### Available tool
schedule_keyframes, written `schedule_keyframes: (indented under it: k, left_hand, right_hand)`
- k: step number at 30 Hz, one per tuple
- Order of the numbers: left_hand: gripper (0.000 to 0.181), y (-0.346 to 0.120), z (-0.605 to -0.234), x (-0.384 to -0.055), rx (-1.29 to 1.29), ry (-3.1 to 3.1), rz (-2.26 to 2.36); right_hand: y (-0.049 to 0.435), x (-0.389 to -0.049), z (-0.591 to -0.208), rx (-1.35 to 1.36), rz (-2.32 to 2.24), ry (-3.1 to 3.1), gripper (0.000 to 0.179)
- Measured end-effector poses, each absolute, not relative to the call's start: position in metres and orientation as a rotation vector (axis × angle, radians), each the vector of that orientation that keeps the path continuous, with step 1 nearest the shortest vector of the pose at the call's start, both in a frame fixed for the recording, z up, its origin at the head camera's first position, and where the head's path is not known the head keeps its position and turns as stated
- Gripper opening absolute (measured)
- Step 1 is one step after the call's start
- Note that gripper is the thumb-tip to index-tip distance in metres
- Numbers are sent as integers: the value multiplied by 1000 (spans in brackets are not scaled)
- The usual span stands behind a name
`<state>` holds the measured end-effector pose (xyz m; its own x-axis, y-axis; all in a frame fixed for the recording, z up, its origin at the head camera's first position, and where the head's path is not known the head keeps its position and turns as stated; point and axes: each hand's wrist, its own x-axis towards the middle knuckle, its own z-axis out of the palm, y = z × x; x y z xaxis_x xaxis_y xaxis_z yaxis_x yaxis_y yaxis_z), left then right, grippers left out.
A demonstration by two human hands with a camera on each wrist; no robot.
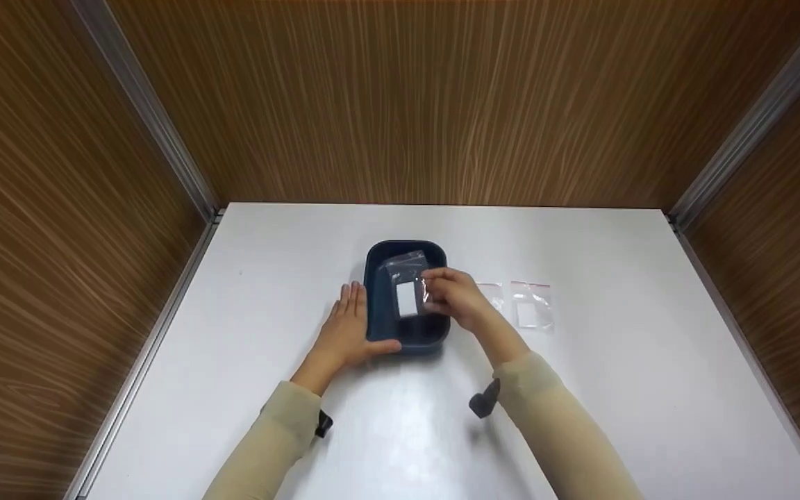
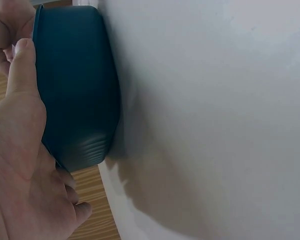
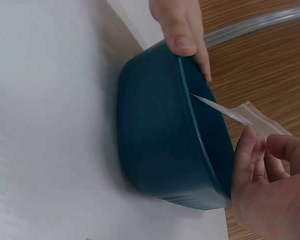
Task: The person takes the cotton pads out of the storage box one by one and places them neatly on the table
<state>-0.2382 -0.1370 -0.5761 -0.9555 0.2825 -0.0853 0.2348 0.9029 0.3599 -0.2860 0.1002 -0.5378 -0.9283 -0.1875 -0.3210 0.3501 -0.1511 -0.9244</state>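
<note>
A dark blue rectangular bin point(image 1: 382, 316) stands on the white table. My left hand point(image 1: 344, 335) rests against its left side, fingers straight along the wall and thumb over the near rim. My right hand point(image 1: 461, 297) pinches a clear zip bag point(image 1: 407, 298) with a white rectangle in it, held over the bin's opening. In the right wrist view this bag point(image 3: 257, 119) is gripped between thumb and fingertips, one corner overlapping the bin's mouth. The left thumb point(image 2: 23, 65) lies along the rim in the left wrist view.
Right of the bin, two more clear zip bags lie on the white table point(image 1: 650, 389); one bag point(image 1: 530, 305) shows a white rectangle, and the other bag point(image 1: 493, 294) is partly hidden by the right hand. Wood-grain panels point(image 1: 400, 104) enclose the back and sides.
</note>
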Motion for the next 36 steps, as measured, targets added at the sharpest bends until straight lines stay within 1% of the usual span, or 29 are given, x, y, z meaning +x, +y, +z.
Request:
schedule_keyframes:
  k: [5,11,22,36]
  left_hand:
    - [142,-136,-576,-239,391,2937,517]
    - [140,-135,-575,-238,392,2926,542]
    - [141,-136,-573,-237,393,2922,561]
    - [140,-137,-573,-236,406,2937,537]
  right_hand:
    - [108,-285,-539,227,-2201,1655,19]
    - [111,-280,-536,252,-2217,1584,20]
    - [113,-276,-531,235,-2269,1497,15]
    - [130,-273,-527,228,-2370,1331,13]
